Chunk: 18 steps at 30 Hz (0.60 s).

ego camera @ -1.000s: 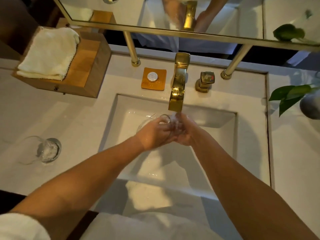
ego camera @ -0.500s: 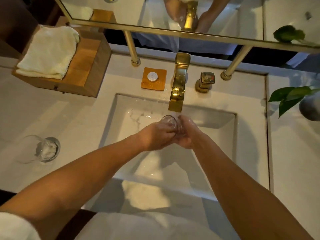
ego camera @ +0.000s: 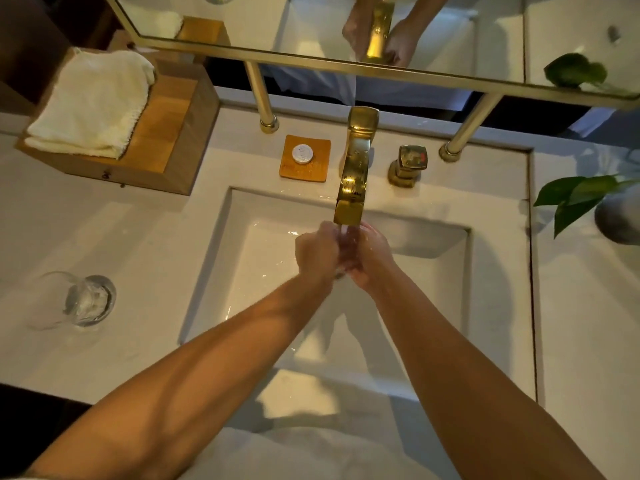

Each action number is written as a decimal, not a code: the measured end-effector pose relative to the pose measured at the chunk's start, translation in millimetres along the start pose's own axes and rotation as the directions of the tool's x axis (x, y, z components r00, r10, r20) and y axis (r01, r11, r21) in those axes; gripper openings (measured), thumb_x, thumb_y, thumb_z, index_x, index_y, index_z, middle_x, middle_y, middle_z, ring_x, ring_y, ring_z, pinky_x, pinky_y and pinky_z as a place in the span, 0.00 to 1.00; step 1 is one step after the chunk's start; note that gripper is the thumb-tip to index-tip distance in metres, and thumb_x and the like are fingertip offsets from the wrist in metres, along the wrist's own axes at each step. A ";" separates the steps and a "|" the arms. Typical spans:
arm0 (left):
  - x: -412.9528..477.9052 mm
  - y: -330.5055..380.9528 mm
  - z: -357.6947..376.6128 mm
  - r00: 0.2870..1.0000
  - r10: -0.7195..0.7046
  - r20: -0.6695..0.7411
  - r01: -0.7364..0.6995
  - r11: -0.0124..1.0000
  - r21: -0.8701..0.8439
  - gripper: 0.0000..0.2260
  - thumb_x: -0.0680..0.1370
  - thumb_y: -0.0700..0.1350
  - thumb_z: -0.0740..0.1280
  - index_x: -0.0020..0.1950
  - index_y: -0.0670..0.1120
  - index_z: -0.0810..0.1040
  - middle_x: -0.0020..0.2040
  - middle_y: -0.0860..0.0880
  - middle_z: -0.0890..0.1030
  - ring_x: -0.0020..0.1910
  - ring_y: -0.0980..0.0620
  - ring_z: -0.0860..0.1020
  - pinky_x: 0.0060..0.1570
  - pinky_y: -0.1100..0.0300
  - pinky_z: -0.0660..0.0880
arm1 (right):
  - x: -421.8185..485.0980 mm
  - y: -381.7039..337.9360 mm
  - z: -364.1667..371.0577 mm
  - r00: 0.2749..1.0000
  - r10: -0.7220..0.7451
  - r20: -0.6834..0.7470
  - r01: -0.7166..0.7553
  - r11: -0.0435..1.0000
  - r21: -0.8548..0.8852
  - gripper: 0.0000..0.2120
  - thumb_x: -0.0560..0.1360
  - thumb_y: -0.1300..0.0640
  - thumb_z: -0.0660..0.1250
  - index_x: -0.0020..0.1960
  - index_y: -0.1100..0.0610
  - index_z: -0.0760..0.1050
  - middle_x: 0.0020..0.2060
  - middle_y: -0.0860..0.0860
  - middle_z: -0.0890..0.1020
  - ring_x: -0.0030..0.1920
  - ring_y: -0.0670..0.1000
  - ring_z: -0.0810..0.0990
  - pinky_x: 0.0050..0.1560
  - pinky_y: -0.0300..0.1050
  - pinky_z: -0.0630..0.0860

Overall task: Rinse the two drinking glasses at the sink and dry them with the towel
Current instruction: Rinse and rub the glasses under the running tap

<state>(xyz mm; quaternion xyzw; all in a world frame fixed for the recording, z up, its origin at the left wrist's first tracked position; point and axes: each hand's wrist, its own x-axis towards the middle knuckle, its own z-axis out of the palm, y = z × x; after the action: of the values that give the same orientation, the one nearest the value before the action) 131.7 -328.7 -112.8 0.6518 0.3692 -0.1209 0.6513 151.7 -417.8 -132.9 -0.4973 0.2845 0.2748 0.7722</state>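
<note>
Grip: the left hand (ego camera: 317,252) and the right hand (ego camera: 369,256) are pressing together around one drinking glass (ego camera: 343,237), fingers wrapping it from both sides; only a sliver of clear glass is showing between them, so its tilt cannot be told.
Glass in hand: it is sitting directly under the gold faucet spout (ego camera: 349,211), over the back half of the sink basin (ego camera: 450,271); water is glinting on the basin floor.
Step in hand: this is looking like the rinse of the first glass, with drying not yet begun.
Second glass: the other drinking glass (ego camera: 81,299) is lying on its side on the white tabletop (ego camera: 138,258), well apart to the left of the basin, long axis running roughly left to right.
Nearer hand: the left hand is lying closer to that glass, on the same side.
Towel: the folded cream towel (ego camera: 93,102) is resting on the wooden box (ego camera: 180,133) at the far left, beyond the lying glass.
Other fittings: the tap handle (ego camera: 410,161) is standing just right of the faucet, nearer the right hand.
</note>
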 end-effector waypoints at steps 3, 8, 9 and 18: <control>-0.2 -25.7 -19.1 0.517 0.755 0.405 -0.836 0.342 0.429 0.15 0.81 0.48 0.61 0.44 0.42 0.84 0.42 0.44 0.84 0.42 0.47 0.82 0.45 0.52 0.79 | -0.4 -5.7 3.0 0.987 0.160 -0.026 -0.157 0.981 0.113 0.11 0.81 0.49 0.64 0.50 0.58 0.76 0.34 0.53 0.80 0.35 0.51 0.79 0.36 0.45 0.76; 38.5 -27.7 -51.2 0.030 0.572 0.820 -0.889 -0.361 0.284 0.18 0.84 0.49 0.59 0.47 0.44 0.86 0.47 0.45 0.85 0.46 0.45 0.81 0.52 0.52 0.75 | -0.6 -1.1 -6.0 0.964 0.247 0.096 -0.246 0.969 -0.018 0.14 0.80 0.48 0.62 0.45 0.58 0.77 0.36 0.54 0.79 0.37 0.53 0.79 0.36 0.45 0.76; 31.5 -25.8 -42.5 0.156 0.660 0.735 -0.895 -0.220 0.388 0.20 0.84 0.50 0.57 0.43 0.43 0.85 0.43 0.45 0.85 0.41 0.45 0.81 0.45 0.53 0.75 | -0.7 -1.6 -6.2 0.969 0.230 0.087 -0.231 0.973 -0.004 0.16 0.81 0.46 0.63 0.48 0.59 0.78 0.38 0.55 0.81 0.38 0.53 0.81 0.36 0.45 0.78; 16.7 5.8 0.9 0.933 -0.319 0.166 0.351 0.907 -0.233 0.07 0.78 0.41 0.66 0.52 0.38 0.80 0.45 0.37 0.84 0.46 0.40 0.83 0.42 0.48 0.83 | -2.7 0.6 -13.9 0.998 0.051 -0.025 -0.056 0.964 -0.261 0.14 0.80 0.51 0.67 0.61 0.58 0.75 0.53 0.63 0.83 0.49 0.63 0.86 0.47 0.64 0.84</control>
<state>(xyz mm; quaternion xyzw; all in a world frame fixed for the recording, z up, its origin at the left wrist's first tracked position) 147.4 -323.5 -119.1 0.4791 0.4473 -0.2219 0.7219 147.1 -430.8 -136.1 -0.5894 0.2659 0.3263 0.6895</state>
